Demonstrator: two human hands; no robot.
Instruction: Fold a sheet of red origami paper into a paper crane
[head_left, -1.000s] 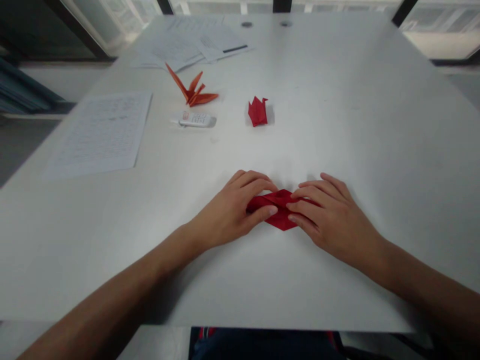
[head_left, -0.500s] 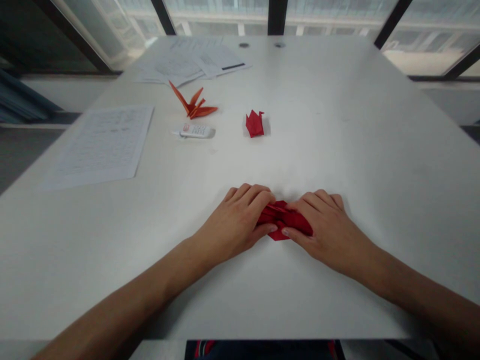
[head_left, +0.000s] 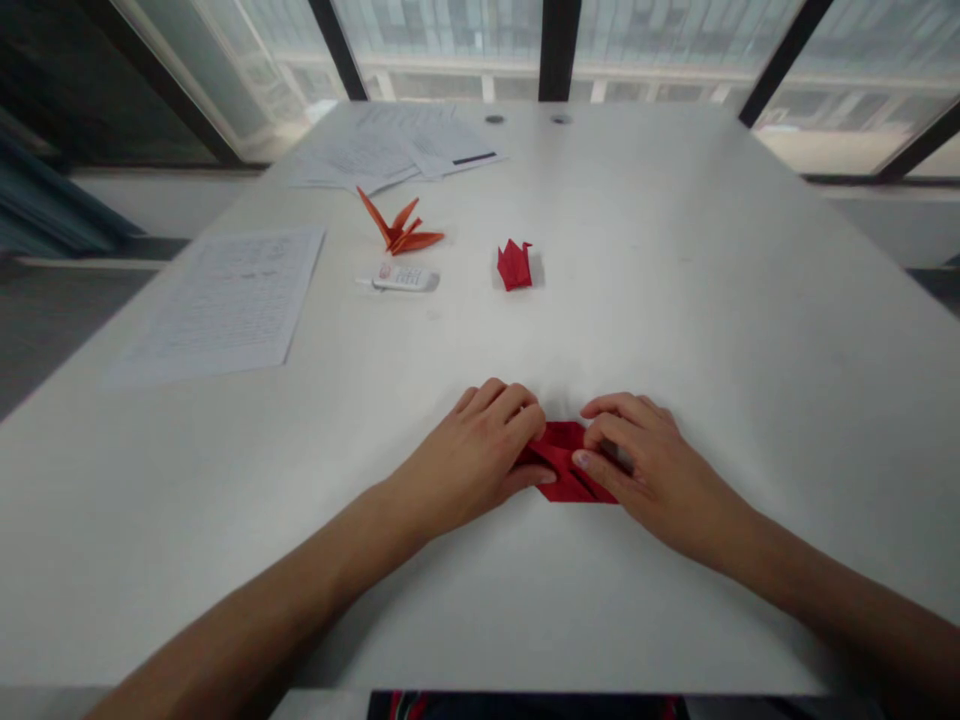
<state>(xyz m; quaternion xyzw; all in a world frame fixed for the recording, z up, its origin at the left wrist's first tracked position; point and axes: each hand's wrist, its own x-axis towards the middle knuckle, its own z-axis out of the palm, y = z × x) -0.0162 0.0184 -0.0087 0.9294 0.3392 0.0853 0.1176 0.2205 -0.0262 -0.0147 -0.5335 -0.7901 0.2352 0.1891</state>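
A piece of red folded paper (head_left: 564, 487) lies on the white table in front of me, partly covered by both hands. My left hand (head_left: 491, 440) is closed on its left end, fingers curled over the far edge and thumb along the near side. On the right part of the paper, my right hand (head_left: 637, 455) presses with its thumb and bent index finger pinched together. The paper's ends are hidden under my fingers. Beyond the hands stands a small red origami crane (head_left: 514, 267).
An orange origami crane (head_left: 401, 235) sits at the back left, with a white glue tube (head_left: 405, 278) just in front of it. A printed sheet (head_left: 225, 305) lies on the left of the table (head_left: 750, 330). More papers (head_left: 360, 150) are spread near the windows.
The red paper now lies flatter, with more of its near edge showing. My right-hand fingers have lifted and shifted on it. The whole view has moved slightly.
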